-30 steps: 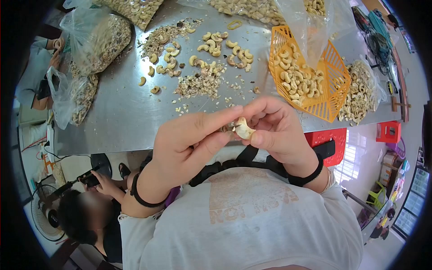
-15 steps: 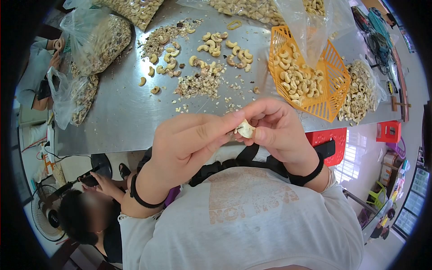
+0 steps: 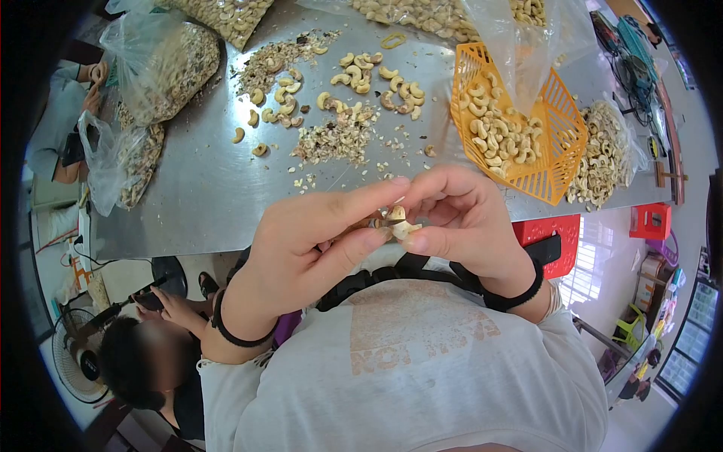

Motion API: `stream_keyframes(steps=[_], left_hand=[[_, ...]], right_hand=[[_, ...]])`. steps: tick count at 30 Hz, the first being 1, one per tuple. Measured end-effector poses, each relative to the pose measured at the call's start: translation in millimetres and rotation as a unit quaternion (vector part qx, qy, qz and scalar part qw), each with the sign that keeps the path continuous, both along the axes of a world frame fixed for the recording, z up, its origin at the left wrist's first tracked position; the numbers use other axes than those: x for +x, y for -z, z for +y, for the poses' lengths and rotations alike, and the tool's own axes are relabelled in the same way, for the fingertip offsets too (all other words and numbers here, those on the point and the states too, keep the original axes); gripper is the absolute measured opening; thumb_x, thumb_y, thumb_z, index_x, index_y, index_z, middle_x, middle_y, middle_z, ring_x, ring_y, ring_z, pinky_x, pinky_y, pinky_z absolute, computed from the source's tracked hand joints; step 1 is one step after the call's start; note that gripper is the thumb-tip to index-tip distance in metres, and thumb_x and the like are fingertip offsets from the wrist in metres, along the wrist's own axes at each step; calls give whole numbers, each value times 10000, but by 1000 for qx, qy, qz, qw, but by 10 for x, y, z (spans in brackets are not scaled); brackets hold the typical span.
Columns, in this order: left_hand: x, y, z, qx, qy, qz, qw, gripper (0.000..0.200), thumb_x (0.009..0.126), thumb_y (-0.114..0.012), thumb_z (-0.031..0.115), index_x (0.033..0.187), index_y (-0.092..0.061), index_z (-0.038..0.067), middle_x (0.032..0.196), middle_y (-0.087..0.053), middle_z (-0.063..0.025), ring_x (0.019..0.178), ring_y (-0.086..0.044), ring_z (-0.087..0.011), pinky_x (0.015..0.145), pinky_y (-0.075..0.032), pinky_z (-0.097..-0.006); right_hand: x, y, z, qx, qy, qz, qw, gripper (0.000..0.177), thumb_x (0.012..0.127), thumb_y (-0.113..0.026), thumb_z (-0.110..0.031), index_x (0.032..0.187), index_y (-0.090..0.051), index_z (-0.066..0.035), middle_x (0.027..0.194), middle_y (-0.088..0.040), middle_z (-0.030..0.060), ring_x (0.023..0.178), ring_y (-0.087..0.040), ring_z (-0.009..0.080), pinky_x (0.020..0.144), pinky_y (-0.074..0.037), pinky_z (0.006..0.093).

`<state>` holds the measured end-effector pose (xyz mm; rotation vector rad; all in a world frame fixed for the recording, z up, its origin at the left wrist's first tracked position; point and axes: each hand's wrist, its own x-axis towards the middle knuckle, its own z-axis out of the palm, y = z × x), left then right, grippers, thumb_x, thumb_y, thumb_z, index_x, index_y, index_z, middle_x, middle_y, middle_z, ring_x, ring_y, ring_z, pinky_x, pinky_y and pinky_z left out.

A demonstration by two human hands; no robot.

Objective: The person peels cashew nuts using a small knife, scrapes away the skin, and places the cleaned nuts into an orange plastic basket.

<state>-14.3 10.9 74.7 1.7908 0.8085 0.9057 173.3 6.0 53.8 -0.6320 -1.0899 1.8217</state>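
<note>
My left hand (image 3: pixel 301 237) is closed around a small knife (image 3: pixel 369 224), with most of its handle hidden in the fingers. The thin blade lies against a pale cashew nut (image 3: pixel 405 229), which the thumb and fingers of my right hand (image 3: pixel 461 218) pinch. Both hands are over the near edge of the metal table (image 3: pixel 203 203). Just beyond them lies a heap of cashew skin crumbs (image 3: pixel 335 139), with several loose cashews (image 3: pixel 354 71) in small groups behind it.
An orange plastic basket (image 3: pixel 561 147) holding cashews stands at the right, beside a pile of cashews (image 3: pixel 599 154) in a bag. Filled plastic bags (image 3: pixel 177 71) line the left and back. A red stool (image 3: pixel 566 252) bears a phone. A seated person (image 3: pixel 162 361) is at lower left.
My left hand has turned and its thumb has dropped, so the knife now shows against the cashew. The nut has been turned in my right fingers.
</note>
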Motion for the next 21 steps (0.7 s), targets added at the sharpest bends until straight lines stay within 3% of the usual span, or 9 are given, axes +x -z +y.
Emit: stream_keyframes(steps=[6,14,21], left_hand=[[-53,-39,30,-35,44,42,998,353,742,-543,18,1094,-518,18,740,-585,-85,616,-555,-141,545,-394,-226],[-28,-17,63,151,23,109,982,296,697,-567,-5,990,-579,31,753,-604,-97,593,-561,-197,529,-407,-249],[-21,-27,35,88,6,60,994,288,712,-565,15,1000,-580,37,755,-610,-82,584,-546,-187,518,-396,-247]], right_hand=[[18,10,-10,42,10,-56,998,231,682,-667,-28,881,-549,-17,816,-561,20,769,-516,83,721,-411,220],[41,-12,-21,81,24,-115,990,219,675,-673,-33,861,-560,-14,803,-559,23,749,-512,83,700,-414,220],[36,-32,-12,77,32,-97,992,215,673,-675,-37,857,-565,-16,802,-566,26,744,-519,86,699,-420,225]])
